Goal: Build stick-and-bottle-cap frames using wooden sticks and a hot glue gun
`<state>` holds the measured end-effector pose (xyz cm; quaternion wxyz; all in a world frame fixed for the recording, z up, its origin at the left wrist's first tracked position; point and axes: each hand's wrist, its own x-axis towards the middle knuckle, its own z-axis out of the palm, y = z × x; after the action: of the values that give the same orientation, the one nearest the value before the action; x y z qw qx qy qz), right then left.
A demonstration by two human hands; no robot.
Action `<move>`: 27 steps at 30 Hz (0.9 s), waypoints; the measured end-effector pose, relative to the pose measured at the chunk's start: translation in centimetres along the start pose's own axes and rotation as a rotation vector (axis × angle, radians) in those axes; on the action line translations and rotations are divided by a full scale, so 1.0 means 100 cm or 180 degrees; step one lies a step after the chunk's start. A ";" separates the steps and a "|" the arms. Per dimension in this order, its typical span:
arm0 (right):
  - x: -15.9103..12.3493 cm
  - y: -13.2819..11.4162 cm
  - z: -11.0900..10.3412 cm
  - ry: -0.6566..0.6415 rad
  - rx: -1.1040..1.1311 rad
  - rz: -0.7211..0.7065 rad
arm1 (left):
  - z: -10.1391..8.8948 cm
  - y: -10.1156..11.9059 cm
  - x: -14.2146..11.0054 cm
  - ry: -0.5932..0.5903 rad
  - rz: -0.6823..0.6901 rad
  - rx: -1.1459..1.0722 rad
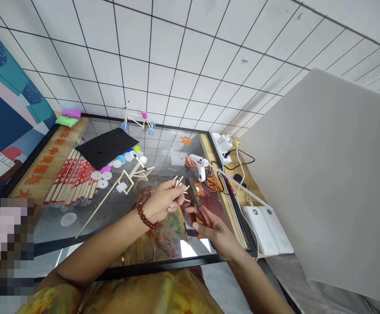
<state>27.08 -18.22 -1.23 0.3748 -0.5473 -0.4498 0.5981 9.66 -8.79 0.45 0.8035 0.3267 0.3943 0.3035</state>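
My left hand (164, 199), with a beaded bracelet on its wrist, pinches several short pieces of wooden stick (178, 180) over the glass table top. Close beside it, my right hand (216, 232) is wrapped round the red handles of a pair of pliers (204, 215). The pliers' dark jaws point up beside the left fingertips; whether they touch a stick I cannot make out. Left of my hands lies a partly built stick frame (133, 178), with a long stick (98, 208) reaching toward the front. A finished-looking stick model (140, 120) with blue wheels stands at the back edge.
Packaged chopsticks (72, 179) lie at left, beside a black sheet (108, 146) and several bottle caps (120, 160). A white glue gun (199, 165) rests right of centre, its cord near a power strip (221, 146). White boxes (266, 229) sit at the right edge.
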 end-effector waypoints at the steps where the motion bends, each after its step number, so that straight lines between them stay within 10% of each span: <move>1: 0.001 0.001 0.000 -0.0035 0.0028 0.0014 | -0.001 0.001 0.000 -0.0008 -0.0040 -0.0037; 27: 0.011 0.004 -0.011 0.0061 -0.1371 -0.0729 | -0.011 0.013 -0.002 -0.0726 -0.0642 -0.0863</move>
<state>28.02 -17.17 -1.94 0.3190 -0.5657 -0.6224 0.4368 8.34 -7.87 1.04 0.9060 0.2066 0.2870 0.2328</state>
